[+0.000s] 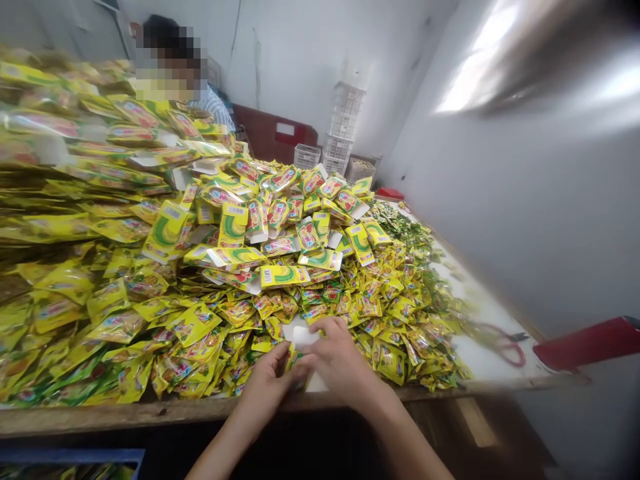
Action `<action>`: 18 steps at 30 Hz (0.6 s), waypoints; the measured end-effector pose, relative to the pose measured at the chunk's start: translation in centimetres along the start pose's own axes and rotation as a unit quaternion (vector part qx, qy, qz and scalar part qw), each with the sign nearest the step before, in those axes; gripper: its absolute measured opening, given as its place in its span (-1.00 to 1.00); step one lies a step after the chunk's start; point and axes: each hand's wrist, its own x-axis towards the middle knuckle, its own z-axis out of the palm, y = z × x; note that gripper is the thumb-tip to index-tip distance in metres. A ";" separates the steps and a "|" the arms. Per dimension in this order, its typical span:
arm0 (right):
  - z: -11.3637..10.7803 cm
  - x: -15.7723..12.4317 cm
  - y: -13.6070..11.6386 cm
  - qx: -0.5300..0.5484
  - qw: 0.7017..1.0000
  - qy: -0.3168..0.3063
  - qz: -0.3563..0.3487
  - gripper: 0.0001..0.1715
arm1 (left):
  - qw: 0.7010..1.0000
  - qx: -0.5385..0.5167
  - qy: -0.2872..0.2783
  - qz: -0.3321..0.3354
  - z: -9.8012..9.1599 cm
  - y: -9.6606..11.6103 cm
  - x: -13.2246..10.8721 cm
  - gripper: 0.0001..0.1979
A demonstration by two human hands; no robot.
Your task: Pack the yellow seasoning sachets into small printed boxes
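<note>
A huge heap of glossy yellow-green sachets (320, 300) covers the table, with larger yellow packets on white card backing (233, 223) lying on top. Low over the table's near edge, my right hand (340, 353) presses on a small white card (303, 337) from above. My left hand (267, 380) curls against the card's lower side, where a strip of yellow sachet (293, 360) shows. The hands almost touch, and my fingers hide most of the card.
A red-handled pair of scissors (500, 343) lies on the white tabletop (480, 340) at right. A seated co-worker (170, 67) is beyond the heap. White stacked crates (345, 127) stand at the back, a red object (585, 343) juts from the right wall, and a bin (70, 460) sits below the table.
</note>
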 end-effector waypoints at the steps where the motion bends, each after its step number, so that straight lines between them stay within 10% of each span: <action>1: -0.1 -0.4 0.2 0.024 1.000 -0.004 0.004 -0.88 | 1.000 -0.003 -0.001 -0.005 -0.1 0.0 -0.1 -0.56; 6: 0.5 -2.2 0.8 0.279 0.934 0.098 0.202 -0.78 | 0.998 -0.011 0.043 -0.044 -0.7 0.4 -1.0 -0.59; 10: 3.1 -2.4 0.9 0.432 0.855 0.055 0.281 -0.76 | 0.996 -0.027 0.012 -0.082 -0.8 1.9 -1.4 -0.64; 18: 4.5 0.8 1.0 0.299 0.932 0.123 0.166 -0.84 | 0.986 -0.023 0.166 -0.015 -0.6 1.4 -1.2 -0.50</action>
